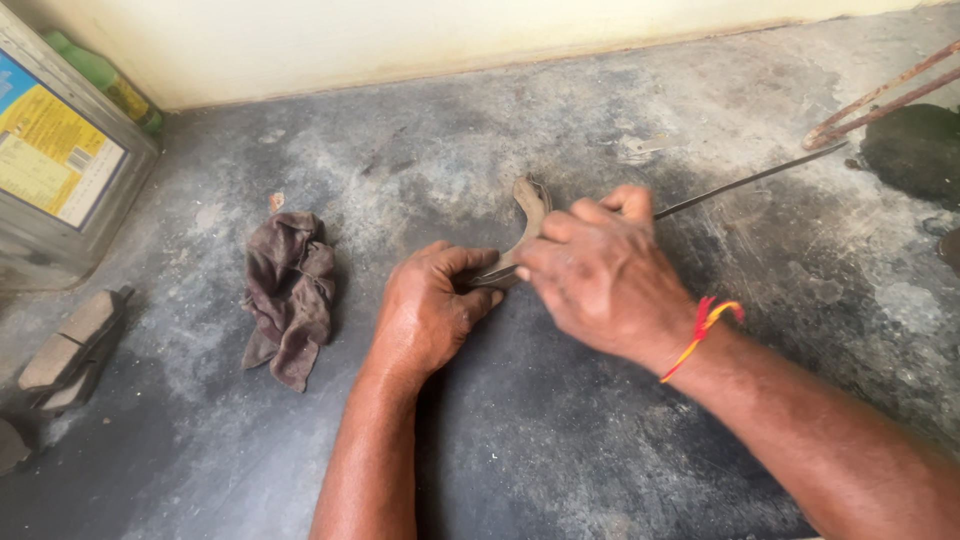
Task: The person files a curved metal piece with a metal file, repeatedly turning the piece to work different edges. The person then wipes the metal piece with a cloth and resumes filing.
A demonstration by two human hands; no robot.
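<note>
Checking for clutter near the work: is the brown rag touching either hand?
No, the rag lies apart, left of the left hand.

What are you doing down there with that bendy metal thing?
A person is working on a stained concrete floor. The left hand grips one end of a curved, rusty metal piece, and the right hand holds a long thin metal rod against it. A dirty brown rag lies to the left, near a square tin can.
</note>
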